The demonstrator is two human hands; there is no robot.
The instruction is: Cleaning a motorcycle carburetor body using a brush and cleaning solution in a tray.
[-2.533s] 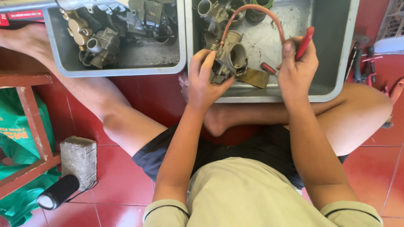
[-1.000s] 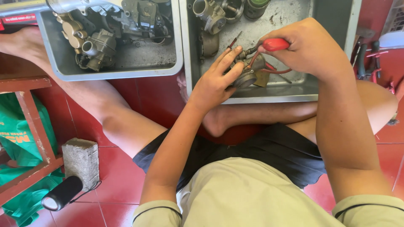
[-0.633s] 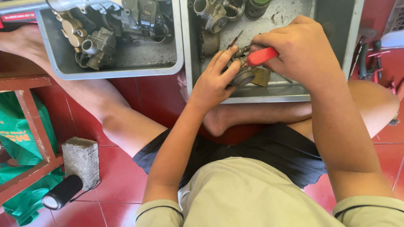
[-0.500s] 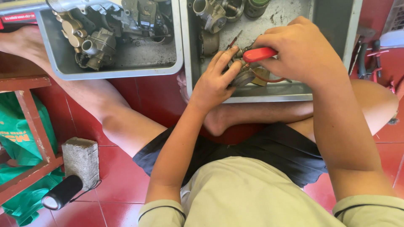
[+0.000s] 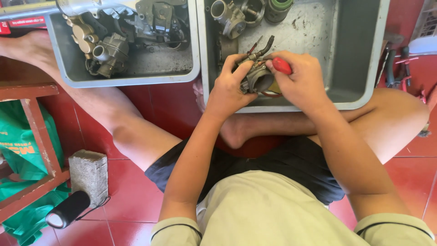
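I sit on a red tiled floor with two grey trays before me. My left hand (image 5: 229, 87) grips a metal carburetor (image 5: 257, 77) over the front part of the right tray (image 5: 359, 68). My right hand (image 5: 301, 82) holds a red-handled screwdriver (image 5: 282, 66), its handle poking out between thumb and fingers, the tip hidden against the carburetor. A dark hose stub and thin red wire stick up from the carburetor's top.
The left tray (image 5: 63, 59) holds several engine parts; more metal parts lie at the back of the right tray. A concrete block (image 5: 88, 173), a black cylinder (image 5: 67, 209), a red wooden frame (image 5: 41, 136) and a green bag (image 5: 16, 141) sit left. Tools lie at right.
My right hand came over from the right side with the screwdriver and now works against the carburetor. My left hand turned the carburetor a little and keeps its hold.
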